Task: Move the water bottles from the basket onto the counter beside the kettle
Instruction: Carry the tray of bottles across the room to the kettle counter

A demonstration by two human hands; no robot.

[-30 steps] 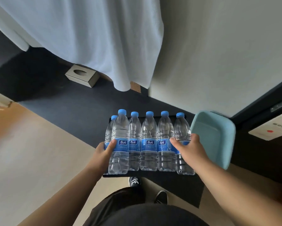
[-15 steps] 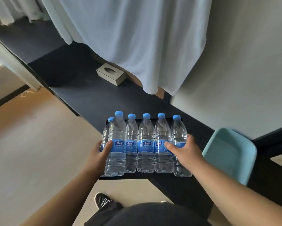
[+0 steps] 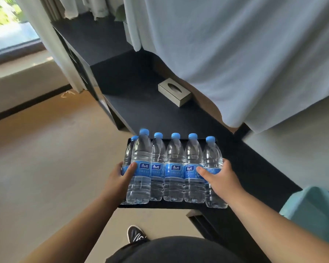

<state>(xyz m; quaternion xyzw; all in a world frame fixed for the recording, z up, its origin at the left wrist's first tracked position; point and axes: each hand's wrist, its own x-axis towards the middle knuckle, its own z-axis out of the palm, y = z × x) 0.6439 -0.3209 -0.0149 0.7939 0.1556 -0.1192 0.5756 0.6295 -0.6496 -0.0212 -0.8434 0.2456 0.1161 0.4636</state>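
A row of clear water bottles point(image 3: 174, 168) with blue caps and blue labels stood upright and packed side by side on a flat black tray point(image 3: 159, 205), five across the front and a sixth tucked behind the leftmost one. The left hand point(image 3: 120, 177) was pressed against the left end of the row, its fingers curled round the outer bottles and the thumb lying across a label. The right hand point(image 3: 216, 177) clasped the right end the same way, the thumb reaching over the label of the second bottle from the right and the fingers wrapped round the end bottle. Both hands squeezed the row inward from either side. The tray's near part jutted past the edge of a long dark counter point(image 3: 159, 114), over the tan floor point(image 3: 45, 168). Farther back on the counter sat a pale tissue box point(image 3: 174, 94), well apart from the bottles. A large white cloth point(image 3: 235, 54) hung down over the back of the counter. A light blue basket point(image 3: 315, 215) showed at the right edge, near the right forearm. A dark shoe point(image 3: 135, 234) was visible on the floor below.
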